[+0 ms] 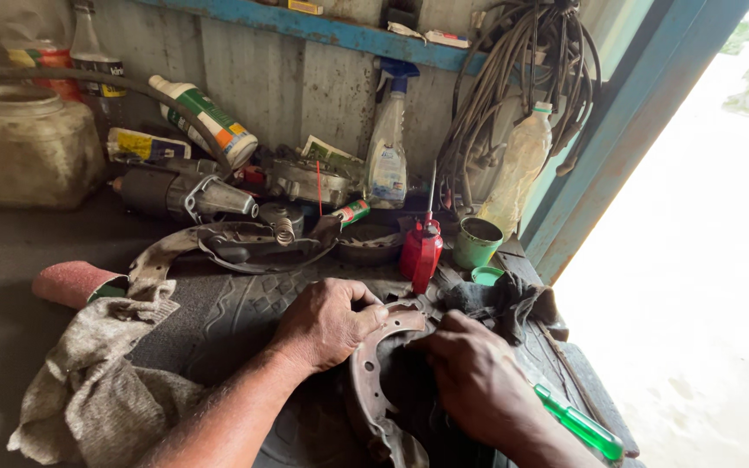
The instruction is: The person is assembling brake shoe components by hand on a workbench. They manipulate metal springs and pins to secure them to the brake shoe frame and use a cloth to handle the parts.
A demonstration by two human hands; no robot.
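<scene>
Head view: I saw both hands on a rusty curved brake shoe (373,373) lying on a dark tyre tread (249,316).
A green cup (477,242) stood near a red oil can (420,251); its contents I couldn't tell. The left hand (327,325) clamped the shoe's upper arc; the right hand (476,381) was curled around a green-handled tool (580,425), fingertips on the shoe. A frayed grey rag (101,390) lay left.

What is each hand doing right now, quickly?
Left hand: closed on the curved rusty metal brake shoe, thumb on its upper end.
Right hand: grips a green translucent-handled screwdriver; tip hidden.
</scene>
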